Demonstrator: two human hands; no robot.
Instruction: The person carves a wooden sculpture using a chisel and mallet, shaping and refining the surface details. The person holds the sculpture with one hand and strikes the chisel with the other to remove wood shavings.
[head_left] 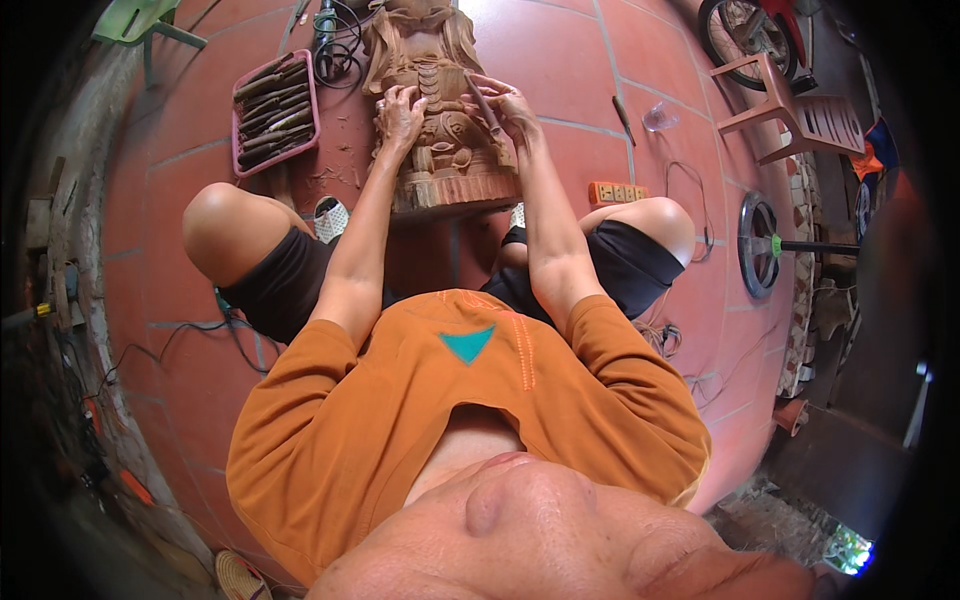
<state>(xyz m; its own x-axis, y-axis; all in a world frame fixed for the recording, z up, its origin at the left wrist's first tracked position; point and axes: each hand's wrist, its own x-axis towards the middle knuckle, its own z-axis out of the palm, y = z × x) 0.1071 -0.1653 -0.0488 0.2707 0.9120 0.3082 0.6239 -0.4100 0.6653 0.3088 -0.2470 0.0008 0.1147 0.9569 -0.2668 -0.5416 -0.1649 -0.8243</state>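
A reddish-brown wood carving (pixel 447 150) with deep relief stands between my knees, its flat-cut base towards me. Curled fingers of my left hand (pixel 402 115) press against the carving's left side. Whether they also hold something small is hidden. On the other side, my right hand (pixel 512 110) is closed round a slim, dark-handled wood chisel (pixel 482 103). The chisel slants over the carving's right side, and its cutting tip is not clear to see.
Left of the carving, a pink basket (pixel 236 140) holds several chisels. Black cables (pixel 338 50) lie beside it. To the right are a loose chisel (pixel 624 120), a clear cup (pixel 660 117), an orange power strip (pixel 617 193), a plastic chair (pixel 785 110) and a motorbike wheel (pixel 745 40).
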